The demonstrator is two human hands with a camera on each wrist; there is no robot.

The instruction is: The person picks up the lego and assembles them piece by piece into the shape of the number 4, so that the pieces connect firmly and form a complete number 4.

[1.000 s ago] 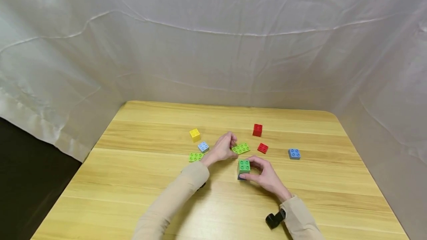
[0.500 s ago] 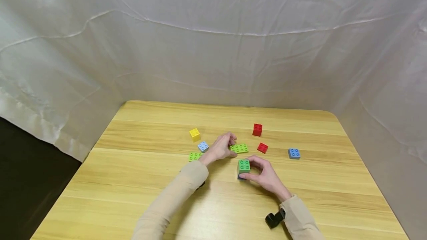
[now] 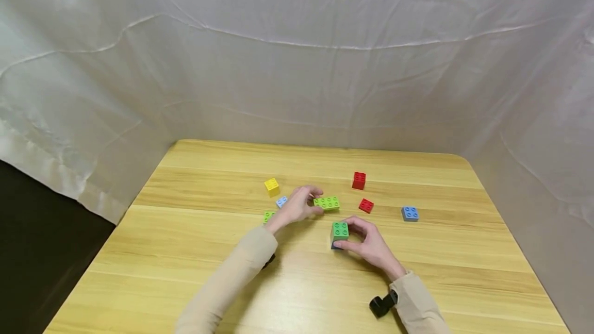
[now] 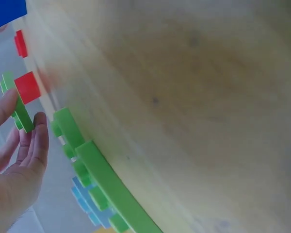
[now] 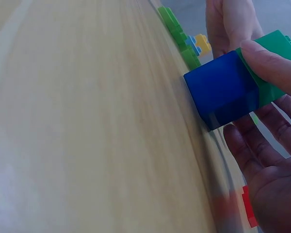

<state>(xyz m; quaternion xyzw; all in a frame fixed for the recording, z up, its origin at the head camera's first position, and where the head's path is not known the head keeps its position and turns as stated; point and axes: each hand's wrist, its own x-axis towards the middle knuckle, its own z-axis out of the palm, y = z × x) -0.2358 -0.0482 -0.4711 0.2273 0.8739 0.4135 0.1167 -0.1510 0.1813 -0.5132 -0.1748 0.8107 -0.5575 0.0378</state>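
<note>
Stack (image 3: 340, 233); right hand (image 3: 368, 244) gripping; blue half (image 5: 223, 90) clearest from right wrist; left hand (image 3: 300, 204) apparently pinching lime brick (image 3: 327, 203)

The long sleeves (image 3: 232, 276) are plain beige, the wrist cameras (image 3: 379, 307) black.

From the head, well back, looks forward and down across the counter (image 3: 139, 241); from each wrist, looks tilted, low and close along it. Shares the blue brick (image 5: 220, 87) between both wrist views.
</note>
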